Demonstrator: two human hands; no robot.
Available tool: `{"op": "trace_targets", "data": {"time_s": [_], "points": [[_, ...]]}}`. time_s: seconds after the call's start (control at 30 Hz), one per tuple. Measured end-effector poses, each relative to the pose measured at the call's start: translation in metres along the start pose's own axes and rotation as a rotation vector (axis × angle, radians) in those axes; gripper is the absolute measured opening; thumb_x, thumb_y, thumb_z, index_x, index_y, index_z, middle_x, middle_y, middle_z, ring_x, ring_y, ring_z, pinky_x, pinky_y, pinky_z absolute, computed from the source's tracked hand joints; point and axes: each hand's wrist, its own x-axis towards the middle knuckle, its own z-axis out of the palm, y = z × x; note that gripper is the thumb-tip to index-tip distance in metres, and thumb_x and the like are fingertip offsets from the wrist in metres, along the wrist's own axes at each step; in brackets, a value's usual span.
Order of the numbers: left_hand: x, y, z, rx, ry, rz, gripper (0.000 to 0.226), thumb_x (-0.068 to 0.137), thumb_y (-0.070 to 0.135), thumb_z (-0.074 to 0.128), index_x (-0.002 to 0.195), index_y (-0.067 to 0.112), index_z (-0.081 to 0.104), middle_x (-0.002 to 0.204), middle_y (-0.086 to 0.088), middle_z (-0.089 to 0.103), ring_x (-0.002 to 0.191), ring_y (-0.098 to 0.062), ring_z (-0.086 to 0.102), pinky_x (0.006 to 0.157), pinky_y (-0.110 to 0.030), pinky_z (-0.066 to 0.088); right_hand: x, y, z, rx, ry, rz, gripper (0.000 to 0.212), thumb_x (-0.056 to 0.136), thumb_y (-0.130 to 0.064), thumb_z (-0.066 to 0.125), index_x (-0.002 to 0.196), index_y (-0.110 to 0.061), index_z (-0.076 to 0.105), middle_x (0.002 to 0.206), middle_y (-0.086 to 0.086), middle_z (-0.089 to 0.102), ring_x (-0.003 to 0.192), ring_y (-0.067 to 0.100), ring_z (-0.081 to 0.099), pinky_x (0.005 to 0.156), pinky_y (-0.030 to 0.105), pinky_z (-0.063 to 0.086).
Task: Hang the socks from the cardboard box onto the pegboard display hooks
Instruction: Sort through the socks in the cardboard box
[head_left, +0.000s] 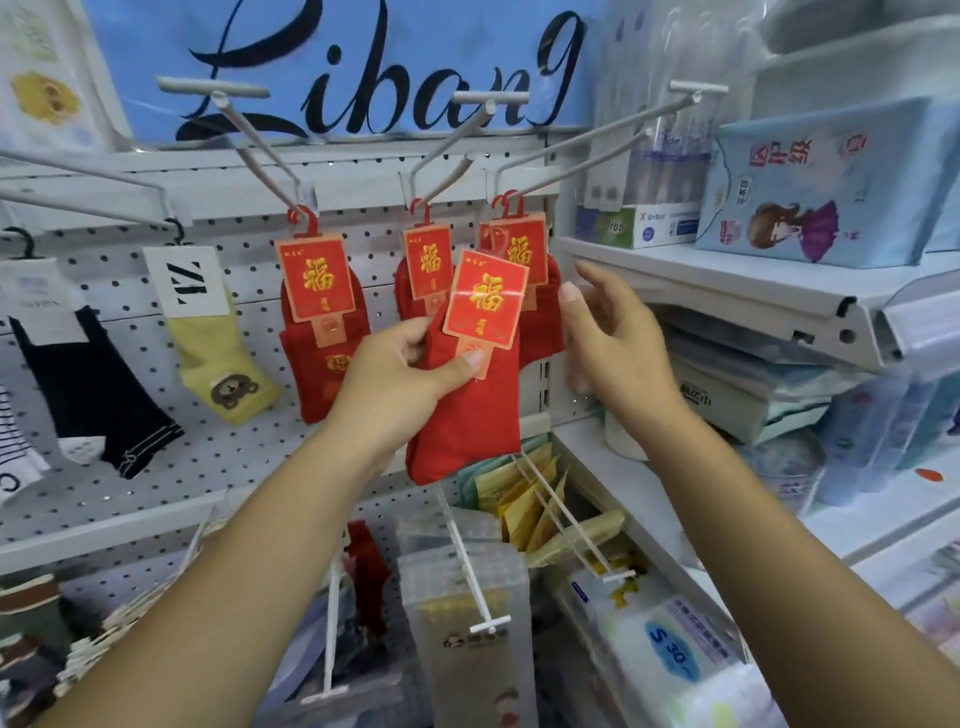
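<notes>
My left hand grips a pair of red socks with a red and gold card label, thumb pressed on the lower part of the label. The pair is held in front of the white pegboard, tilted, below the right-hand hooks. My right hand is open beside it on the right, fingers relaxed, touching nothing I can make out. Red sock pairs hang on three white hooks: one at the left, one in the middle, and some at the right. No cardboard box is in view.
Long white hooks jut out towards me at head height. A yellow bear sock and a black sock hang to the left. Shelves with packaged goods stand at the right. Lower hooks with packets stick out below.
</notes>
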Motion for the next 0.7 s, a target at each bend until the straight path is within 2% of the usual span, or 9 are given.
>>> {"op": "trace_targets", "data": {"time_s": [0.1,0.2,0.3,0.37,0.43,0.5,0.57,0.63,0.7], "points": [[0.003,0.005,0.012,0.032,-0.059,0.008,0.027,0.086,0.02,0.081,0.112,0.023,0.075,0.098,0.006,0.08,0.09,-0.009,0.076,0.077,-0.029,0.062,-0.006,-0.008,-0.004,0.115,-0.144,0.002,0.056,0.099,-0.043,0.06,0.15,-0.032,0.039,0.121,-0.007,0.069,0.114,0.002,0.065,0.089,0.022,0.055],[0.005,0.009,0.022,0.084,-0.15,0.01,0.025,0.086,0.018,0.081,0.111,0.02,0.075,0.097,0.002,0.08,0.09,-0.013,0.077,0.079,-0.032,0.063,-0.005,-0.007,-0.006,0.174,-0.179,0.001,0.059,0.099,-0.023,0.064,0.151,-0.028,0.039,0.127,-0.003,0.068,0.115,0.007,0.067,0.089,0.027,0.059],[0.008,0.012,0.027,0.186,-0.207,-0.004,0.02,0.089,0.023,0.078,0.108,0.02,0.077,0.096,0.001,0.079,0.089,-0.015,0.076,0.083,-0.034,0.063,-0.002,-0.002,-0.009,0.197,-0.177,0.022,0.059,0.1,-0.012,0.061,0.152,-0.028,0.039,0.126,-0.003,0.068,0.108,0.008,0.071,0.081,0.026,0.061],[0.015,0.016,0.025,0.333,-0.131,0.04,0.023,0.091,0.031,0.075,0.112,0.022,0.075,0.097,0.004,0.076,0.089,-0.014,0.072,0.082,-0.032,0.06,0.003,0.002,-0.011,0.197,-0.146,0.043,0.059,0.1,-0.011,0.06,0.153,-0.029,0.04,0.125,0.0,0.069,0.106,0.011,0.072,0.079,0.029,0.062],[0.024,0.025,0.019,0.453,0.057,0.129,0.035,0.093,0.035,0.072,0.124,0.022,0.067,0.103,0.009,0.069,0.092,-0.004,0.065,0.08,-0.02,0.052,0.012,0.007,-0.012,0.187,-0.094,0.061,0.058,0.101,-0.012,0.059,0.152,-0.031,0.04,0.125,0.003,0.069,0.105,0.015,0.073,0.082,0.036,0.063],[0.035,0.036,0.011,0.539,0.221,0.263,0.045,0.093,0.036,0.071,0.134,0.021,0.059,0.121,0.007,0.065,0.107,-0.008,0.061,0.093,-0.022,0.048,0.024,0.008,-0.012,0.162,-0.054,0.069,0.059,0.101,-0.015,0.06,0.153,-0.032,0.039,0.129,0.004,0.066,0.108,0.016,0.071,0.084,0.039,0.063],[0.048,0.045,0.005,0.617,0.289,0.376,0.05,0.094,0.035,0.069,0.137,0.017,0.055,0.138,0.0,0.056,0.125,-0.015,0.054,0.104,-0.026,0.04,0.036,0.005,-0.01,0.127,-0.033,0.051,0.057,0.101,-0.017,0.06,0.153,-0.032,0.04,0.127,0.001,0.065,0.104,0.009,0.07,0.081,0.031,0.063],[0.058,0.051,0.001,0.651,0.292,0.421,0.045,0.096,0.037,0.066,0.132,0.012,0.058,0.145,-0.001,0.05,0.134,-0.016,0.048,0.11,-0.028,0.036,0.048,-0.003,-0.005,0.084,-0.021,0.03,0.053,0.102,-0.017,0.058,0.152,-0.03,0.042,0.12,-0.004,0.064,0.091,-0.003,0.069,0.07,0.018,0.059],[0.064,0.052,-0.003,0.659,0.307,0.437,0.038,0.097,0.037,0.065,0.125,0.012,0.06,0.143,-0.001,0.051,0.133,-0.015,0.047,0.11,-0.027,0.036,0.06,-0.009,0.0,0.07,-0.021,0.03,0.053,0.103,-0.018,0.056,0.153,-0.029,0.04,0.121,-0.004,0.062,0.09,-0.001,0.068,0.069,0.018,0.06]]}}
